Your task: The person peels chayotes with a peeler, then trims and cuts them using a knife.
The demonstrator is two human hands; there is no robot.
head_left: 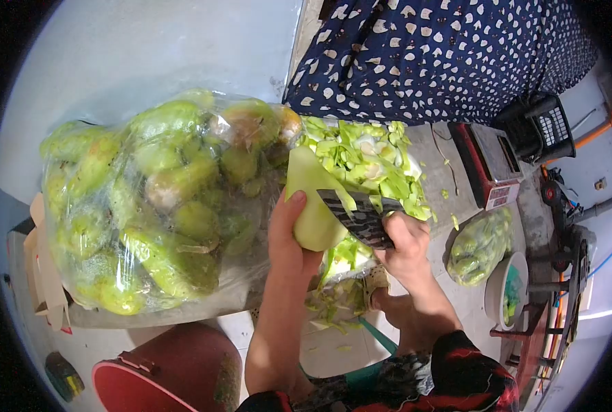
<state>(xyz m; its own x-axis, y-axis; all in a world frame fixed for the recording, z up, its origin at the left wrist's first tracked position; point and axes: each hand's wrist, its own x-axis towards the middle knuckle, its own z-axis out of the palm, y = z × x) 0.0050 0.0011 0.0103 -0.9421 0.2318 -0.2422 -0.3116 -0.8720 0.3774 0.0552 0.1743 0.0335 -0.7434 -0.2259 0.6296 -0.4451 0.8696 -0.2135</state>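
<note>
My left hand [292, 237] is closed around the lower end of a pale green, peeled papaya [309, 199], which stands tilted with its narrow end up. In my right hand [405, 244] is a knife [361, 216] with a broad, dark patterned blade. The blade lies against the papaya's right side, where a strip of flesh or peel [347, 200] lifts at its edge. The knife's handle is hidden in my fist. Behind both hands, a heap of green peelings [378, 161] covers part of the work surface.
A big clear plastic bag of unpeeled green papayas [175, 206] fills the left. At right are a red scale [484, 165], a smaller bag of green produce [481, 247], a white bucket [495, 292] and a black basket [539, 130]. A red bin [162, 374] stands below; a patterned curtain [429, 62] hangs behind.
</note>
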